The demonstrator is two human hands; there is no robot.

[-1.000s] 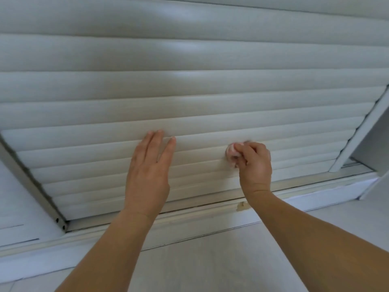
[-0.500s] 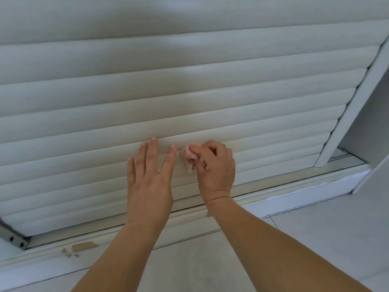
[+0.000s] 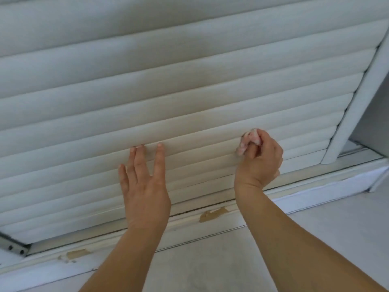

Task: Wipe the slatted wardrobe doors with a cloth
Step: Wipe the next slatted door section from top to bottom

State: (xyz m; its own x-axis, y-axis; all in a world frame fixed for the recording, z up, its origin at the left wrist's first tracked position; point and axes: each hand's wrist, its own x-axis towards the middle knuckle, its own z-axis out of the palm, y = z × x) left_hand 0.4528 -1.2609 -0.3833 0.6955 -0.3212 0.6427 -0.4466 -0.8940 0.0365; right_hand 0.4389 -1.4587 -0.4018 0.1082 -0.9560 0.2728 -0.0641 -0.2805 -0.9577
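A white slatted wardrobe door (image 3: 189, 85) fills most of the view, its horizontal slats running left to right. My left hand (image 3: 145, 186) lies flat against the lower slats with its fingers spread, holding nothing. My right hand (image 3: 260, 159) is closed around a small bunched pink-and-white cloth (image 3: 247, 141). The cloth is pressed against a lower slat, to the right of my left hand. Most of the cloth is hidden inside my fist.
The door's white side frame (image 3: 357, 95) slants down at the right, with an opening beyond it. Below the door run a white bottom rail (image 3: 294, 188) with chipped brown patches (image 3: 212, 214) and a pale tiled floor (image 3: 210, 260). A metal bracket (image 3: 14, 247) sits at the lower left.
My right hand has slid the cloth rightwards along the slat, away from my left hand, after meeting it half a second ago. My left hand has stayed flat on the door.
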